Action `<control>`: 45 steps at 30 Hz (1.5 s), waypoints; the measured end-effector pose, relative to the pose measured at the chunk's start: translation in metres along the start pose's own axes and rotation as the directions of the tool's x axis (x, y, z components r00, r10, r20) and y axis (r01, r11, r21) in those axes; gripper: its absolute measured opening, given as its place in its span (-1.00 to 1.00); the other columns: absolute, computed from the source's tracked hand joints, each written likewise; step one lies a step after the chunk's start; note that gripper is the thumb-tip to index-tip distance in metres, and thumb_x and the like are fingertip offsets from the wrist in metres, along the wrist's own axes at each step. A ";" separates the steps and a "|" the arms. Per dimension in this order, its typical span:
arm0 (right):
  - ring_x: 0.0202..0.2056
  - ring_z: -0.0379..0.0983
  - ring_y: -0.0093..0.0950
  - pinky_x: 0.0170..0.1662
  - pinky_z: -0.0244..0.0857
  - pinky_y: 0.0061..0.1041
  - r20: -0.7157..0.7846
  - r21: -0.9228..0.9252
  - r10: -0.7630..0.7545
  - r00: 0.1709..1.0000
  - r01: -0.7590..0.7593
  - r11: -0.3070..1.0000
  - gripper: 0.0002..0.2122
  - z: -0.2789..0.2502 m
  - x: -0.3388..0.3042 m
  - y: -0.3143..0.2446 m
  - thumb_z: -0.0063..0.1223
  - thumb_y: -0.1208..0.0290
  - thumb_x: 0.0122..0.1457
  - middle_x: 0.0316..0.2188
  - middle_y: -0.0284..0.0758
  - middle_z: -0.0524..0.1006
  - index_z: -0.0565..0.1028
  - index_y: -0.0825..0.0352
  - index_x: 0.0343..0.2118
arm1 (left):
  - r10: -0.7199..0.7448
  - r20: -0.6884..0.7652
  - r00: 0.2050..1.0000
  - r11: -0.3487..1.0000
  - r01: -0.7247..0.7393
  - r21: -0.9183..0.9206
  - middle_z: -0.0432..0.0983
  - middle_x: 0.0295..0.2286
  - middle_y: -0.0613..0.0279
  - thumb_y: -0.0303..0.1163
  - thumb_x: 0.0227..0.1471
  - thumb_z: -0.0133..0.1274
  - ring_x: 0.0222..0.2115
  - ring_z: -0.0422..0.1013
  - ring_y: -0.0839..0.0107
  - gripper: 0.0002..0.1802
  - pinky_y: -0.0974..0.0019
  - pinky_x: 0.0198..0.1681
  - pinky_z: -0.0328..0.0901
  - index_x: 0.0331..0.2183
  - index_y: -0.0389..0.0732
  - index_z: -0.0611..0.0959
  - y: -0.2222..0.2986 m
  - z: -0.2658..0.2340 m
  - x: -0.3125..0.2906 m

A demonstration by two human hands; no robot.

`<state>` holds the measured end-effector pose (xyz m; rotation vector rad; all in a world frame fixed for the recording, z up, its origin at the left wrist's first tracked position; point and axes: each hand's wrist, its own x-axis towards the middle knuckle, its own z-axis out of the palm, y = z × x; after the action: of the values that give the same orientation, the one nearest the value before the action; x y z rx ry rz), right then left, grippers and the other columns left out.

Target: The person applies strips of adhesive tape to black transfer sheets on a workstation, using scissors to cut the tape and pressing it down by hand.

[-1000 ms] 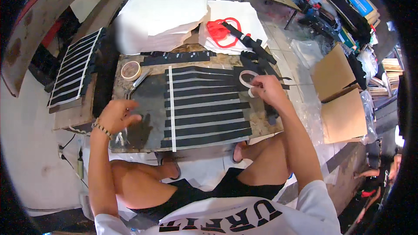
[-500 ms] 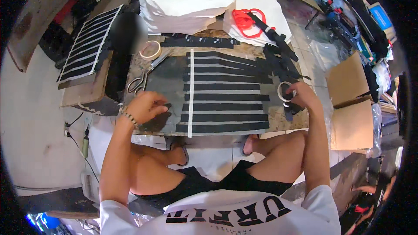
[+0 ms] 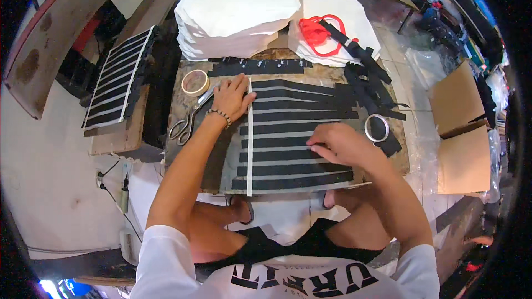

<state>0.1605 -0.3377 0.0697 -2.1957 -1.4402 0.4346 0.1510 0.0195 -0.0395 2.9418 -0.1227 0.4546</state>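
Note:
Several black strips (image 3: 299, 140) lie side by side on a grey sheet on the table, crossed near their left ends by a long white tape strip (image 3: 250, 149). My left hand (image 3: 231, 99) lies flat with fingers stretched, touching the strips' far left side by the tape. Over the middle of the strips, my right hand (image 3: 338, 144) has its thumb and fingertips pinched together. Whatever may be between them is too small to make out. A roll of white tape (image 3: 368, 130) rests right of the strips. Scissors (image 3: 191, 119) and a cream tape roll (image 3: 185, 84) lie left of my left hand.
Stacked white sheets (image 3: 238, 11) stand at the table's back. Beside them are a red looped item (image 3: 313, 36) and loose black strips (image 3: 368, 80). Another striped panel (image 3: 119, 77) leans at the left. An open cardboard box (image 3: 463, 155) stands at the right.
My left hand has moved forward and right, from the near left of the table onto the tape's far end. My right hand has left the white tape roll and moved left over the strips.

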 end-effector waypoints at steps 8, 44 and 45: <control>-0.29 0.57 -0.06 -0.23 0.44 -0.20 -0.021 0.128 0.002 1.000 0.001 0.992 -0.81 -0.004 -0.002 0.016 0.22 0.43 0.17 -0.33 -0.08 0.61 0.65 0.44 -0.23 | -0.019 0.057 0.998 0.997 0.014 0.073 0.29 0.30 0.22 0.14 0.28 -0.05 0.06 0.29 0.01 -0.33 -0.16 0.13 0.18 0.23 -0.07 0.51 -0.005 -0.005 -0.004; -0.05 0.40 -0.21 -0.06 0.28 -0.21 -0.131 -0.095 -0.357 0.925 0.347 0.933 -0.64 0.119 0.015 -0.074 0.37 0.28 -0.06 0.00 -0.23 0.53 0.58 0.29 -0.19 | -0.149 0.078 0.986 0.941 0.165 -0.297 0.45 0.06 0.06 -0.39 -0.21 0.36 0.05 0.38 0.00 -0.45 -0.05 0.07 0.25 -0.07 -0.13 0.64 0.125 -0.101 -0.226; -0.06 0.40 -0.20 -0.07 0.28 -0.20 -0.131 -0.107 -0.356 0.925 0.344 0.933 -0.65 0.121 0.015 -0.074 0.37 0.29 -0.05 0.01 -0.21 0.53 0.57 0.30 -0.19 | -0.091 0.048 0.995 0.956 0.101 -0.275 0.49 -0.02 0.11 -0.42 -0.21 0.34 -0.01 0.42 0.04 -0.53 -0.02 0.03 0.28 -0.14 -0.13 0.64 0.125 -0.099 -0.224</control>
<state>0.0487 -0.2729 0.0088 -1.9245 -1.7468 0.0859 -0.1044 -0.0737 0.0029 2.6667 -0.0431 0.3416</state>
